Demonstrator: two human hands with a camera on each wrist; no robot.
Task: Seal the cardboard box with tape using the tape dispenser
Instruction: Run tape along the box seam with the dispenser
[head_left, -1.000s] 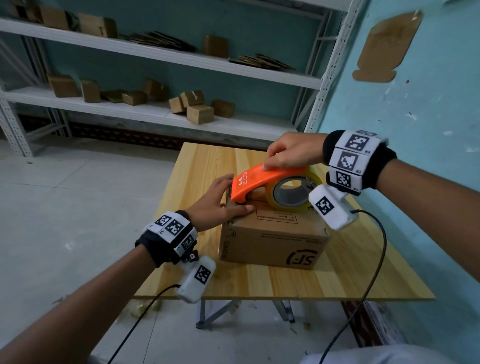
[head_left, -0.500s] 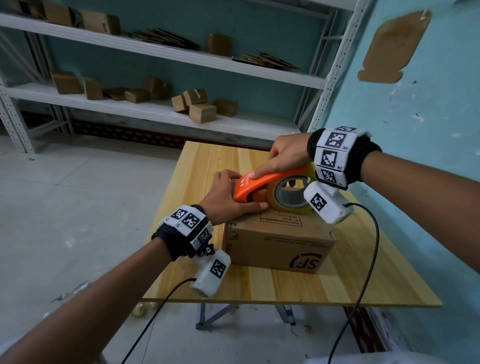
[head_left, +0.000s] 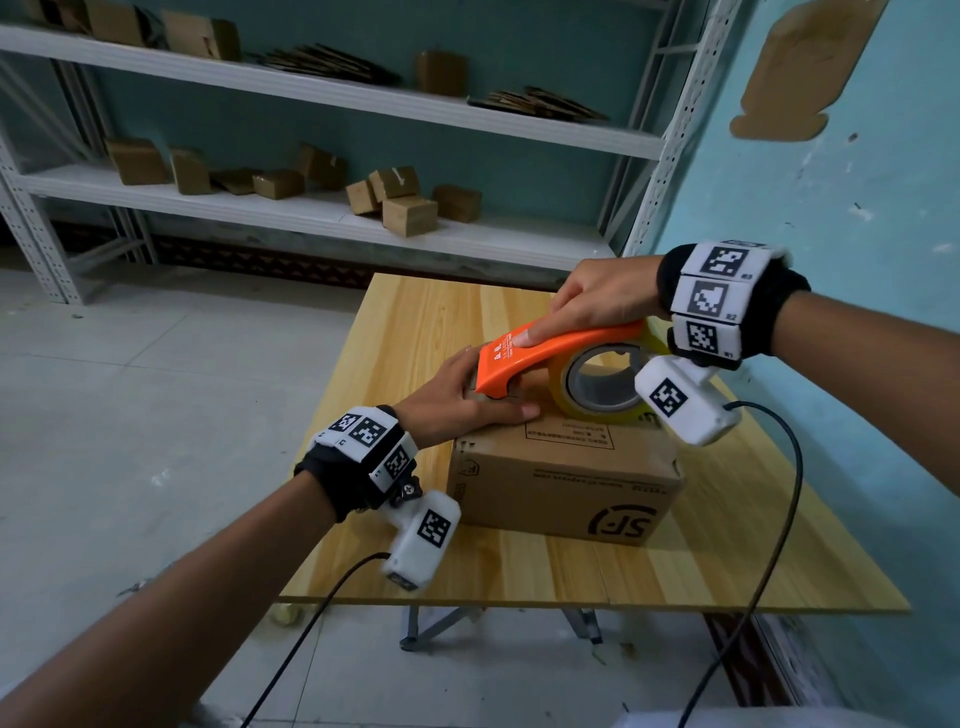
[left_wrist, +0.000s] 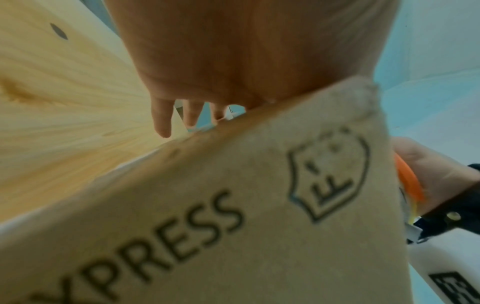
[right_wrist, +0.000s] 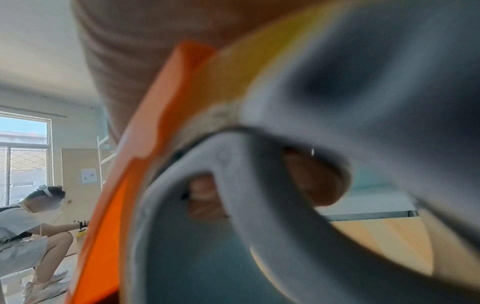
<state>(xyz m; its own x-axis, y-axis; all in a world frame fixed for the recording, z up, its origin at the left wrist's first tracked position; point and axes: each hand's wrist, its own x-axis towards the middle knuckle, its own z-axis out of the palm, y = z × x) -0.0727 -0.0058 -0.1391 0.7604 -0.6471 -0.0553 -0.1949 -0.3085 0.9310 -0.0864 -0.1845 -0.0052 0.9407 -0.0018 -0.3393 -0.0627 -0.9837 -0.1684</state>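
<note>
A brown cardboard box (head_left: 561, 488) with black print stands on the wooden table (head_left: 519, 566); its side fills the left wrist view (left_wrist: 233, 216). An orange tape dispenser (head_left: 556, 353) with a yellowish tape roll (head_left: 597, 384) sits on the box top, its nose at the far left corner. My right hand (head_left: 587, 306) grips the dispenser from above, index finger stretched along the orange cover; the dispenser (right_wrist: 161, 164) fills the right wrist view, blurred. My left hand (head_left: 462, 400) lies flat on the box top's left edge, thumb straight along the top, fingers (left_wrist: 163, 119) hanging straight over the far side.
White metal shelving (head_left: 322, 218) with several small cardboard boxes stands behind the table. A blue wall (head_left: 857, 208) runs close along the table's right side. Camera cables (head_left: 769, 519) trail off the front edge. Another person (right_wrist: 28, 218) crouches in the room, seen in the right wrist view.
The dispenser's nose has come down onto the box's far left corner. My left hand has slid further onto the box top beside it. The head view has come closer.
</note>
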